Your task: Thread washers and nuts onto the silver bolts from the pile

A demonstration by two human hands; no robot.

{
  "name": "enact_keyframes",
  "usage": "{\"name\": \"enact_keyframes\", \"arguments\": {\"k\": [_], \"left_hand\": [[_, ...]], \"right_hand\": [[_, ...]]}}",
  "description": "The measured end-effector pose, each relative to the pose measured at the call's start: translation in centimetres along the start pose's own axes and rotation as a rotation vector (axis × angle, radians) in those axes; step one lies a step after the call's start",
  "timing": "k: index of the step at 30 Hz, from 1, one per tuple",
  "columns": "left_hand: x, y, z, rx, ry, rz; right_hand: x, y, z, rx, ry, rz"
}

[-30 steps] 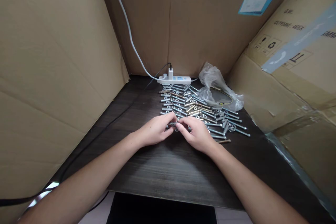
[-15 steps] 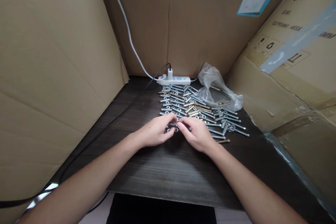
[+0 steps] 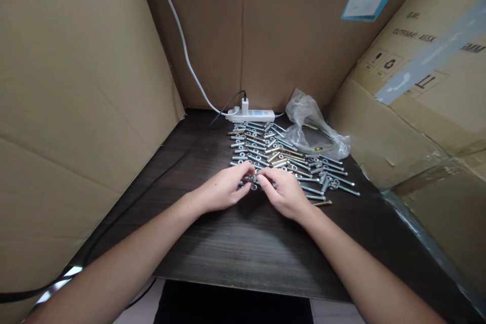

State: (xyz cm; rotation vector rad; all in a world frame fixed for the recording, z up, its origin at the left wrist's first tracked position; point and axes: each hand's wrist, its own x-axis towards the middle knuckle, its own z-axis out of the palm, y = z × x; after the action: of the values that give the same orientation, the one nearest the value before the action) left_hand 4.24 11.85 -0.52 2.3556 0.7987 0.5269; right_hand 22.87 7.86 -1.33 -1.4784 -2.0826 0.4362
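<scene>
Small metal bit (image 3: 253, 179): over the dark table (image 3: 228, 243)
Left hand (image 3: 224, 188): pinching its 9 o'clock end
Right hand (image 3: 286, 191): pinching its 3 o'clock end
Fiddling: seems half done, next needs a steady pinch
Bolts (image 3: 348, 191): from 11 to 3 o'clock

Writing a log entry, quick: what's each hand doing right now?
Left hand: closed on a small metal part.
Right hand: fingertips pinching the same part's other end.

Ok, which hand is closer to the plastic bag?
Right. The right hand is just this side of the bag, with bolts between; the left hand is farther off, to its left.
</scene>
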Motion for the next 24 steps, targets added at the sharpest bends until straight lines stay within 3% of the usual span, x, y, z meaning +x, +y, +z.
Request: {"name": "enact_keyframes", "arguments": {"k": [16,24], "left_hand": [[0.0,-0.13,-0.04,-0.009,0.012,-0.008],[-0.15,-0.06,-0.08,-0.006,0.029,-0.017]], "right_hand": [[-0.05,-0.12,0.13,0.066,0.014,-0.006],[0.04,-0.21,0.32,0.059,-0.047,-0.023]]}}
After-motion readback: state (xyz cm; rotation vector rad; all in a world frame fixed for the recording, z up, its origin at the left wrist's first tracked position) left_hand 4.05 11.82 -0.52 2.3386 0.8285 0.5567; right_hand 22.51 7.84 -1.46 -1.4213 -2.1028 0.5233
